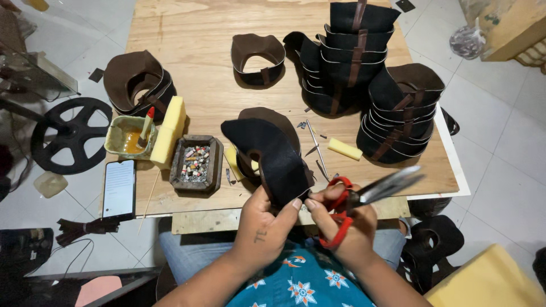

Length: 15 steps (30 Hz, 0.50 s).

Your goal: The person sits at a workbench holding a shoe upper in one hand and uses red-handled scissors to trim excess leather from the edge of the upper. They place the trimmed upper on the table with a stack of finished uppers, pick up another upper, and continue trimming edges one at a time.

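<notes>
Pinching a black leather shoe upper (pixel 267 156) at the tabletop's (pixel 193 40) six o'clock edge with my left hand (pixel 263 224), my right hand (pixel 341 224) grips red-handled scissors (pixel 364 196) whose blades point toward three o'clock; a slip could nick my fingers.
</notes>
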Available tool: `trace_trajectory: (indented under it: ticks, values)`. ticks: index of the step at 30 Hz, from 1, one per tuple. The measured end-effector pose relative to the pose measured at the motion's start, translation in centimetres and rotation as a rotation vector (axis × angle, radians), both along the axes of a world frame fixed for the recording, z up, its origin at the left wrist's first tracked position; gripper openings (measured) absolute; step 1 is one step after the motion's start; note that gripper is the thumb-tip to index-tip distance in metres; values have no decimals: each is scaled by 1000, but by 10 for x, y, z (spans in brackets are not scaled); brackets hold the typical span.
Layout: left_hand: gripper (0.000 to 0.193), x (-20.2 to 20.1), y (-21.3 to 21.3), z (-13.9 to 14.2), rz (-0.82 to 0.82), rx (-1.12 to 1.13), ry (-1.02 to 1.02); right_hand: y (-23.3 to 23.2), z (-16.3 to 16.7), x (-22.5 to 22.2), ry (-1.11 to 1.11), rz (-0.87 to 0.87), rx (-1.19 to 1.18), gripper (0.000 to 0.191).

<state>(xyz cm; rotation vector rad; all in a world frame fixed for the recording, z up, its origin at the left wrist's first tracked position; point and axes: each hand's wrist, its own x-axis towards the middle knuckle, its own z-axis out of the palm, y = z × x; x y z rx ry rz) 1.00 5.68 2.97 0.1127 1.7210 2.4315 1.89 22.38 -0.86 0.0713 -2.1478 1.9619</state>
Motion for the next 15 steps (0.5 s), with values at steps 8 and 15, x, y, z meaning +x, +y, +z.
trace_trajectory:
  ticks: [8, 15]
  values:
    - [23, -10, -9, -3, 133, -3, -41, 18, -1, 14, -266, 413, -179, 37]
    - [32, -27, -37, -2, 190, 59, 30, 44, 5, 15, -532, 673, -164, 42]
